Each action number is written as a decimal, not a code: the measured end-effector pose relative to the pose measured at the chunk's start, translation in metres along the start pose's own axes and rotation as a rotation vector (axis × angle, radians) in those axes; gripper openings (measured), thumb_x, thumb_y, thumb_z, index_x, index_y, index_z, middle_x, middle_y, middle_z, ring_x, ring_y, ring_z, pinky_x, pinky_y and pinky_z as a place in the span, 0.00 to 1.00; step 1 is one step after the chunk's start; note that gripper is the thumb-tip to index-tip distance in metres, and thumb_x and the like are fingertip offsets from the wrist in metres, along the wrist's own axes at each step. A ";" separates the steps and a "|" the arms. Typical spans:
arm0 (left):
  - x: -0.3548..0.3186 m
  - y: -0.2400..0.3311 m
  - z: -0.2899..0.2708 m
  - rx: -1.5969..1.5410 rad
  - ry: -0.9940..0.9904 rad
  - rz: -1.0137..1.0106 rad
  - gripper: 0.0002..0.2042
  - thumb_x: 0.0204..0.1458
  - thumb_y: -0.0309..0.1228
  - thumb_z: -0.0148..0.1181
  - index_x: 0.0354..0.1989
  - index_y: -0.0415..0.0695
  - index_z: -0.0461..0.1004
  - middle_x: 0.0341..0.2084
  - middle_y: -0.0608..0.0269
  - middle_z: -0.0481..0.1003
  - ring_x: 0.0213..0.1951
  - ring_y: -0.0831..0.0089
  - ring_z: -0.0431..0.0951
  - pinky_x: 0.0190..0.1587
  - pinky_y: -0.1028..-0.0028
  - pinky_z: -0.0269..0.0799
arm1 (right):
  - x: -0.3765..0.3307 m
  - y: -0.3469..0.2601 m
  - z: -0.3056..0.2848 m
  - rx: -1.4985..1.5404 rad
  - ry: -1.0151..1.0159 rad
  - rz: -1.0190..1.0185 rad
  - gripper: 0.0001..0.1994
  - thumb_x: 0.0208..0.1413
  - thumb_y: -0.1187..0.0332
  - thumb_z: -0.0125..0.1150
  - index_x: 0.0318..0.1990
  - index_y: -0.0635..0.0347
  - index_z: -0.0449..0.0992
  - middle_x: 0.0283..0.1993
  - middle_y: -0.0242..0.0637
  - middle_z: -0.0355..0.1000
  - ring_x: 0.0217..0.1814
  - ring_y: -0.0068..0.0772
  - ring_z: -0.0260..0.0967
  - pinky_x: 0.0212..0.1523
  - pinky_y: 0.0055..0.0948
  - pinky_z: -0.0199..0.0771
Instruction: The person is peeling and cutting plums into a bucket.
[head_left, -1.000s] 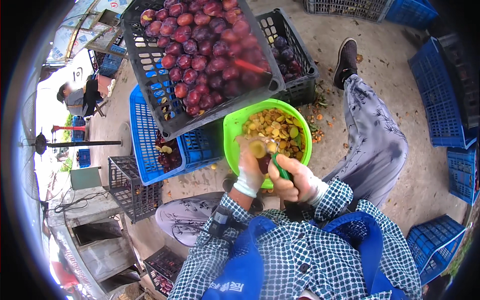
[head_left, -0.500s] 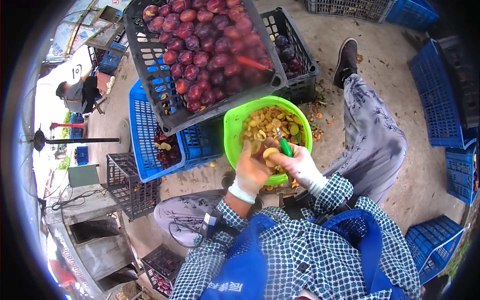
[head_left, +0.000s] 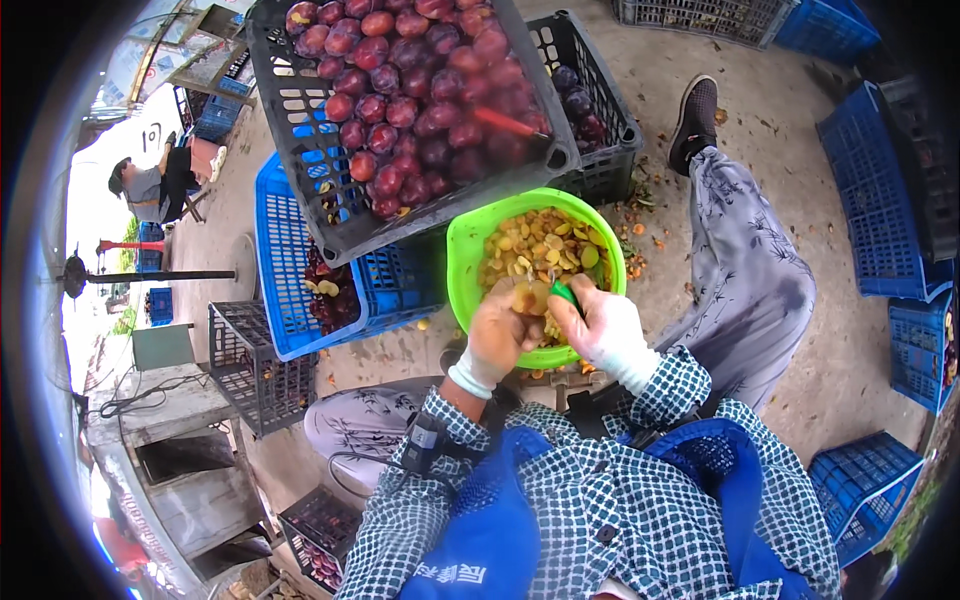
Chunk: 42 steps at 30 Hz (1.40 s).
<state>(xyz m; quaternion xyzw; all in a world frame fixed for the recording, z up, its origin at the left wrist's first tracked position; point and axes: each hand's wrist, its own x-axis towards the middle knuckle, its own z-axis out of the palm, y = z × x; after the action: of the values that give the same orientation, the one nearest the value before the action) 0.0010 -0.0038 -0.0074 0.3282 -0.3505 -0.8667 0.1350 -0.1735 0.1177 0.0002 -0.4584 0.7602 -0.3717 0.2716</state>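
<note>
My left hand (head_left: 496,335) is closed around a piece of yellow-brown plum flesh (head_left: 531,298) over the near side of a bright green basin (head_left: 462,262). My right hand (head_left: 607,328) grips a small tool by its green handle (head_left: 564,291), close beside the fruit; its blade is mostly hidden, so a knife or a peeler I cannot tell. Both wrists have white cuffs. Inside the basin lies a heap of yellow and brown fruit pieces (head_left: 548,243). Just beyond it stands a tilted black crate (head_left: 300,130) of whole red-purple plums (head_left: 400,85).
A red-handled tool (head_left: 508,122) rests on the plums. Left of the basin, a blue crate (head_left: 272,215) holds dark skins and pale pieces. Another black crate (head_left: 618,135) stands behind. Blue crates (head_left: 868,180) line the right side. A person (head_left: 150,188) sits far left.
The pale slice by my right thumb is out of sight. My hands have turned slightly, and the green handle now sits closer to the fruit in my left hand.
</note>
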 end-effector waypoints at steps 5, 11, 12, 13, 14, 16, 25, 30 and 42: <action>0.001 0.006 0.011 -0.030 0.177 -0.035 0.34 0.78 0.66 0.36 0.61 0.47 0.75 0.44 0.68 0.81 0.31 0.80 0.74 0.28 0.79 0.65 | -0.009 -0.010 0.000 -0.066 -0.172 -0.019 0.21 0.70 0.48 0.63 0.59 0.50 0.82 0.30 0.51 0.83 0.33 0.60 0.84 0.37 0.56 0.83; -0.003 0.000 0.016 0.123 0.269 0.071 0.37 0.74 0.71 0.37 0.57 0.47 0.77 0.43 0.69 0.81 0.32 0.82 0.74 0.29 0.82 0.65 | -0.009 -0.023 0.001 0.030 -0.218 0.058 0.20 0.71 0.49 0.63 0.54 0.56 0.84 0.31 0.56 0.82 0.35 0.64 0.84 0.38 0.57 0.84; -0.003 -0.002 0.018 0.069 0.289 0.066 0.37 0.75 0.71 0.37 0.57 0.47 0.77 0.44 0.69 0.81 0.32 0.83 0.72 0.30 0.82 0.64 | -0.009 -0.021 0.003 0.036 -0.244 0.063 0.21 0.71 0.49 0.62 0.57 0.55 0.83 0.31 0.55 0.82 0.36 0.63 0.84 0.39 0.57 0.84; -0.002 -0.004 0.020 0.088 0.309 0.097 0.38 0.74 0.71 0.37 0.57 0.46 0.77 0.43 0.68 0.81 0.33 0.82 0.74 0.31 0.82 0.66 | -0.009 -0.019 0.007 0.067 -0.269 0.065 0.21 0.71 0.49 0.61 0.58 0.55 0.83 0.32 0.56 0.83 0.36 0.63 0.84 0.40 0.57 0.84; -0.002 -0.007 0.022 0.107 0.328 0.128 0.39 0.74 0.72 0.37 0.57 0.46 0.76 0.43 0.67 0.81 0.34 0.81 0.75 0.32 0.81 0.68 | -0.010 -0.016 0.010 0.098 -0.292 0.068 0.21 0.71 0.49 0.61 0.59 0.54 0.84 0.33 0.56 0.83 0.37 0.63 0.84 0.40 0.57 0.84; -0.003 -0.007 0.022 0.150 0.330 0.164 0.40 0.73 0.73 0.37 0.55 0.45 0.77 0.42 0.65 0.81 0.36 0.79 0.77 0.34 0.80 0.71 | -0.011 -0.011 0.017 0.208 -0.333 0.073 0.20 0.71 0.50 0.61 0.56 0.56 0.85 0.33 0.58 0.82 0.38 0.63 0.84 0.41 0.55 0.84; -0.005 0.005 0.027 0.293 0.382 0.284 0.44 0.72 0.76 0.32 0.45 0.43 0.79 0.32 0.63 0.81 0.36 0.74 0.78 0.44 0.74 0.75 | -0.003 -0.014 0.009 1.406 -0.968 0.676 0.23 0.80 0.44 0.49 0.43 0.53 0.77 0.20 0.25 0.62 0.13 0.25 0.54 0.15 0.29 0.55; -0.003 0.014 0.031 0.039 0.335 0.247 0.44 0.72 0.76 0.29 0.44 0.44 0.78 0.33 0.63 0.79 0.36 0.73 0.76 0.45 0.73 0.72 | 0.001 -0.011 0.024 1.768 -1.186 0.814 0.24 0.84 0.43 0.42 0.42 0.50 0.74 0.17 0.22 0.54 0.11 0.18 0.46 0.11 0.23 0.46; -0.072 0.015 -0.114 0.136 0.823 0.026 0.25 0.72 0.57 0.60 0.48 0.43 0.80 0.33 0.61 0.82 0.32 0.70 0.83 0.35 0.71 0.81 | 0.051 0.035 0.053 -0.303 -0.003 -0.235 0.25 0.72 0.57 0.67 0.66 0.67 0.78 0.57 0.56 0.82 0.60 0.61 0.81 0.62 0.53 0.82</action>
<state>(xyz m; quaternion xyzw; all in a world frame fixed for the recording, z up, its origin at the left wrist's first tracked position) 0.1306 -0.0406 -0.0243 0.6508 -0.3279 -0.6363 0.2529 -0.1730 0.0661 -0.0627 -0.5801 0.7485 -0.2813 0.1551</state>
